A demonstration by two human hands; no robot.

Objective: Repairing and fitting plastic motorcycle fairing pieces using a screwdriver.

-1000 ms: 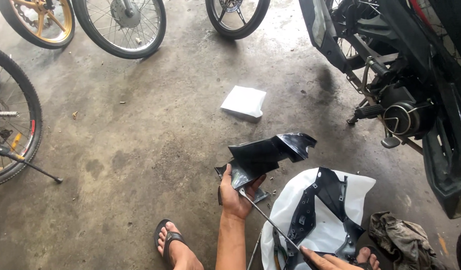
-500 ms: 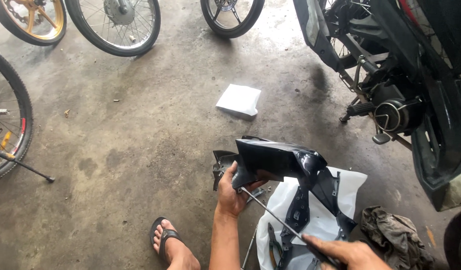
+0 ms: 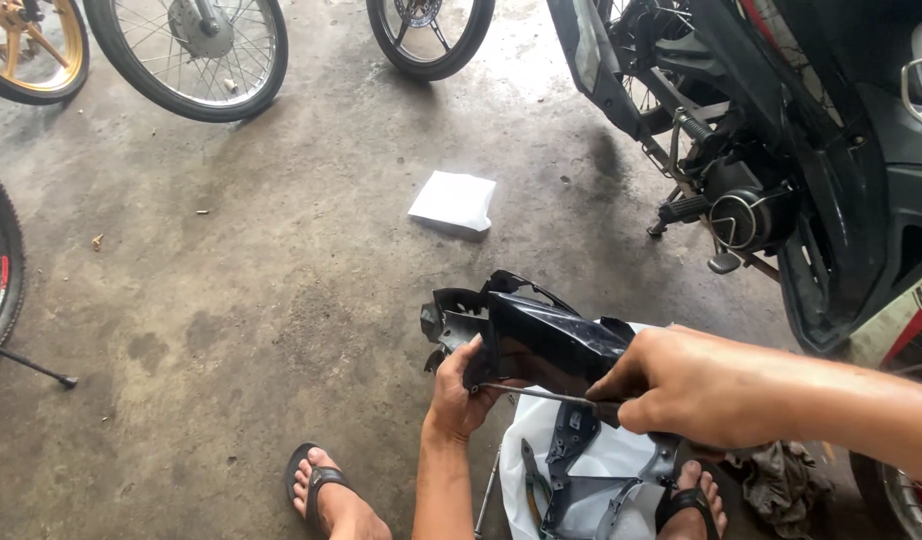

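My left hand (image 3: 459, 395) grips a glossy black plastic motorcycle panel (image 3: 541, 340) by its lower left edge and holds it above the floor. My right hand (image 3: 681, 385) is closed on the handle of a long screwdriver (image 3: 536, 394), whose thin metal shaft runs left across the panel's lower side toward my left hand. Under both hands lies a white plastic body cover (image 3: 601, 470) with a dark inner frame, on the concrete floor.
A motorcycle (image 3: 781, 150) stands at the right with engine and footpeg exposed. A white folded paper (image 3: 453, 200) lies on the floor ahead. Spoked wheels (image 3: 191, 50) line the top and left edges. A grey rag (image 3: 781, 480) lies at lower right. My sandalled feet (image 3: 331, 495) are below.
The black panel has been turned and lowered in my left hand. My right hand has risen from the lower edge up to the panel, bringing the screwdriver against it. The view moved closer.
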